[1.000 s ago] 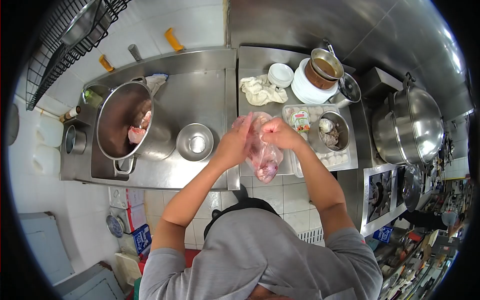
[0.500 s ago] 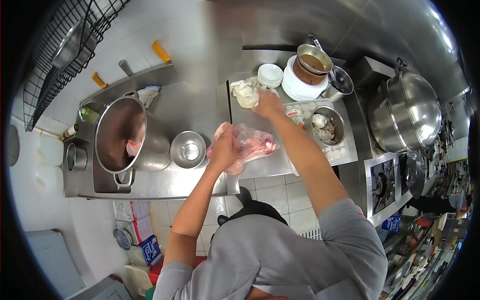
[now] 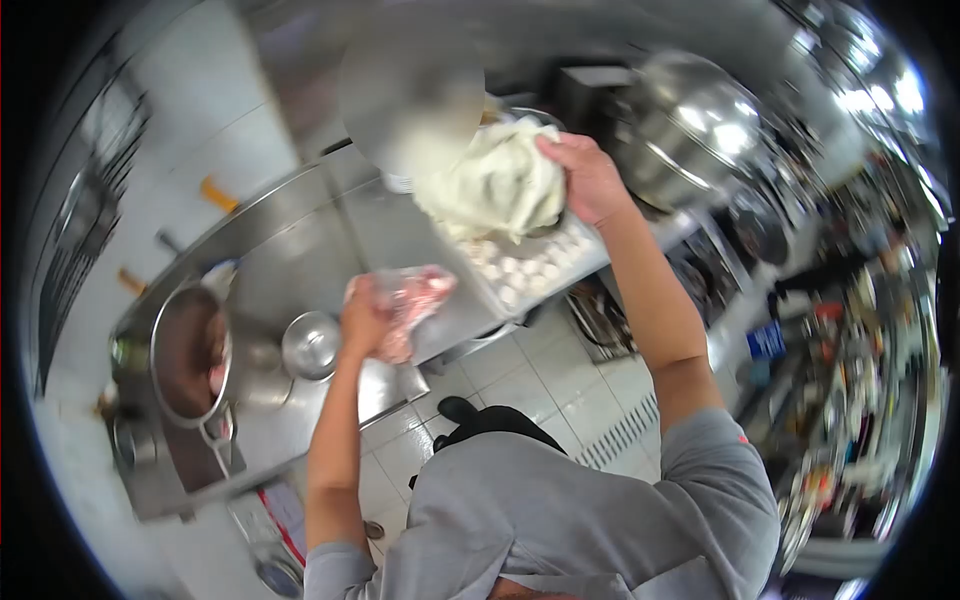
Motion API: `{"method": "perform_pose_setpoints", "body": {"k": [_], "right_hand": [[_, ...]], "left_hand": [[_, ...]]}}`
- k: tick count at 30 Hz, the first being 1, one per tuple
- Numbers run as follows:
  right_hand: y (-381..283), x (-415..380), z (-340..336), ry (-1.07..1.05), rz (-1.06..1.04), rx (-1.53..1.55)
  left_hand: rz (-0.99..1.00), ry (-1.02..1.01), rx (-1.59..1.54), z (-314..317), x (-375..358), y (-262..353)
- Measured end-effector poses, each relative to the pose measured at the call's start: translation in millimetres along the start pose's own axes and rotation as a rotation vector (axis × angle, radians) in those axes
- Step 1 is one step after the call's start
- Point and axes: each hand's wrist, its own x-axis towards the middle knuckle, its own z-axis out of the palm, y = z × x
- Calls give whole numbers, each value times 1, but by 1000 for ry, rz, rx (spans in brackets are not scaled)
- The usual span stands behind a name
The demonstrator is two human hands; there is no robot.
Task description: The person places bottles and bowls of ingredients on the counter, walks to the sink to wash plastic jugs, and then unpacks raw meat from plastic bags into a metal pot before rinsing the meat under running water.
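A pale cream cloth (image 3: pixel 490 185) hangs bunched and lifted from my right hand (image 3: pixel 588 178), whose fingers pinch its edge. It hangs over the tray (image 3: pixel 535 290) of round white pieces and hides part of it. My left hand (image 3: pixel 366 318) is closed on a clear plastic bag of raw meat (image 3: pixel 412 305), pink and red, by the steel counter's front. Left of that hand sits a small steel bowl (image 3: pixel 311 345). Farther left stands a big steel pot (image 3: pixel 190 352) with reddish contents.
A large lidded steel pot (image 3: pixel 685 130) stands at the back right, beyond the tray. The stove (image 3: pixel 705 262) lies to the right, and a floor drain grate (image 3: pixel 620 432) is set in the tiles. Shelves crowded with kitchenware (image 3: pixel 830 430) line the far right.
My right hand has picked the cloth up off the counter and carried it to the right, over the tray. My left hand keeps hold of the bag. The whole view has turned.
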Motion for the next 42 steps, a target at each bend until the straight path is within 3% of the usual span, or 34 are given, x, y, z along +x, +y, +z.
{"method": "perform_pose_setpoints", "body": {"k": [1,2,3,4,5,6,7,10,12,15,18,21,22,25,26,27,28,29,30,31,34,36,39,41,42], "right_hand": [[-13,-32,-7,24,-22,-48],[-20,-66,-20,121,-57,-15],[-16,-99,-40,193,-78,-23],[-8,-139,-52,182,-183,-153],[-13,-179,-48,352,27,-527],[-12,-215,-46,393,34,-805],[-17,-247,-33,514,254,-865],[57,-320,-84,743,303,-804],[64,-348,-89,886,277,-540],[56,-362,-111,845,354,-622],[23,-329,-135,692,251,-715],[-61,-262,-141,653,66,-648],[-103,-239,-154,551,30,-685],[-207,-161,-203,710,-252,-901],[-252,-141,-210,654,-268,-958],[-282,-114,-241,616,-482,-1130],[-309,-84,-283,620,-520,-1054],[-329,-69,-267,658,-589,-1146],[-342,-45,-295,671,-577,-1005],[-357,-17,-340,727,-477,-1101],[-350,32,-431,769,-123,-1132],[-333,48,-469,698,295,-1569],[-286,51,-499,904,101,-1860],[-256,35,-470,1194,-237,-1958],[-243,24,-456,1119,-477,-1885]], "left_hand": [[-37,-59,-7,3,4,-7],[91,15,83,13,7,-27],[370,180,117,21,12,-40],[344,31,41,33,22,-72],[362,-38,-46,45,33,-78],[373,-108,-133,54,43,-84],[182,-170,-143,18,34,-48],[67,-212,-47,27,48,-66],[56,-185,-74,19,40,-41],[-11,-168,-148,7,27,-7],[-28,-154,-163,16,35,-22],[-120,-157,-150,14,33,-19],[-167,-160,-150,12,31,-11],[-143,-55,-48,17,31,-16],[-107,-24,14,21,32,-26],[-69,5,78,24,34,-38],[-30,28,145,25,36,-43],[-53,17,145,22,36,-34],[-75,6,141,21,34,-21],[-98,-6,134,21,32,-10],[-194,-9,221,19,28,0],[-182,29,269,20,27,-13],[-159,83,302,23,23,-35],[-155,77,267,16,27,-44],[-184,46,225,10,24,-47]]}}
